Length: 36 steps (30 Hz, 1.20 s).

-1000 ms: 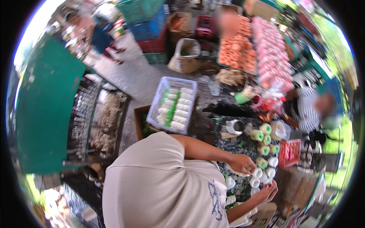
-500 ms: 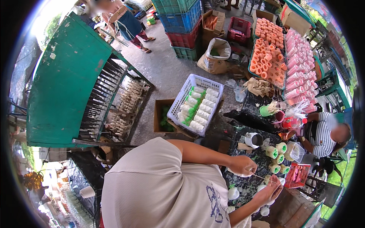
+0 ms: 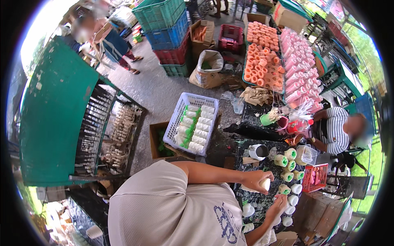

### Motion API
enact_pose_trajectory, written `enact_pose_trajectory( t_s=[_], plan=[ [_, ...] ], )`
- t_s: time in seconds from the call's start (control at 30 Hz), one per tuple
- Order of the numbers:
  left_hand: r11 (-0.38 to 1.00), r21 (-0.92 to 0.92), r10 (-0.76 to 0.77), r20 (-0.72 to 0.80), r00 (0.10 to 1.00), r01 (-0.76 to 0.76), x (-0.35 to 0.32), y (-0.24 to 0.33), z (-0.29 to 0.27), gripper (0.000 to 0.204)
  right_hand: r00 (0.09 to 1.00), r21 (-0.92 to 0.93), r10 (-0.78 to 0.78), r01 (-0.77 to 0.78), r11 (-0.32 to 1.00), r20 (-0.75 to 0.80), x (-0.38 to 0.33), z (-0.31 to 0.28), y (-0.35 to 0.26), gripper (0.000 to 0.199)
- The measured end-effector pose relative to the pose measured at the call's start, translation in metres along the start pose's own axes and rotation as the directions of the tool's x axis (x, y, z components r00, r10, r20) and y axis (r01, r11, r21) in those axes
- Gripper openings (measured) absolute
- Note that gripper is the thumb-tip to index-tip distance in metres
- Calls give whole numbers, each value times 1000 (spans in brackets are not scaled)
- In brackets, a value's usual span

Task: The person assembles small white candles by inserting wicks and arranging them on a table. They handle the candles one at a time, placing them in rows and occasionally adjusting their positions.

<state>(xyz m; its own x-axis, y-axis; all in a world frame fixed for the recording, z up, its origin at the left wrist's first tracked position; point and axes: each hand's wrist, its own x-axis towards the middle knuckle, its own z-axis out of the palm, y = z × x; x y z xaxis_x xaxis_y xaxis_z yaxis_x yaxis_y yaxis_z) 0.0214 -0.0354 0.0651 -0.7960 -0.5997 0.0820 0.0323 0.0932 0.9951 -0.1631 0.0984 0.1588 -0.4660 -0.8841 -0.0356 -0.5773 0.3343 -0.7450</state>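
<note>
- Holding a white piece, the left hand, right of the frame's centre, has its fingers closed on it; the piece shows at the hand's right end, its other side covered by the fingers.
- Right hand, lower right: fingertips just below a green-and-white cup; whether they touch or pinch anything, I cannot tell.
- White cups beyond that hand, partly overlapping.
- Top edge: a person cut off, only legs showing.

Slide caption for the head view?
Left hand holding a white cylinder, right hand near pale pieces on a dark table.
</note>
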Motion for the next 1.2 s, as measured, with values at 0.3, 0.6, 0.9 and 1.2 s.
enact_pose_trajectory(
  t_s=[0.3,0.6,0.9,1.2],
  plan=[
    [961,-242,-73,239,968,132,30,1,35,60,982,-7,55,-57,998,-179,-45,-12,2,24],
    [769,-375,-307,494,813,518,55,2,84,99,858,10,270,-295,955,-437,-92,-35,31,23],
    [736,-489,-226,475,851,468,68,-10,100,66,779,113,222,-193,975,-587,-94,-29,36,14],
    [918,-338,-11,502,865,207,72,10,83,49,779,-107,40,-136,985,-625,-77,-36,0,11]
  ],
)
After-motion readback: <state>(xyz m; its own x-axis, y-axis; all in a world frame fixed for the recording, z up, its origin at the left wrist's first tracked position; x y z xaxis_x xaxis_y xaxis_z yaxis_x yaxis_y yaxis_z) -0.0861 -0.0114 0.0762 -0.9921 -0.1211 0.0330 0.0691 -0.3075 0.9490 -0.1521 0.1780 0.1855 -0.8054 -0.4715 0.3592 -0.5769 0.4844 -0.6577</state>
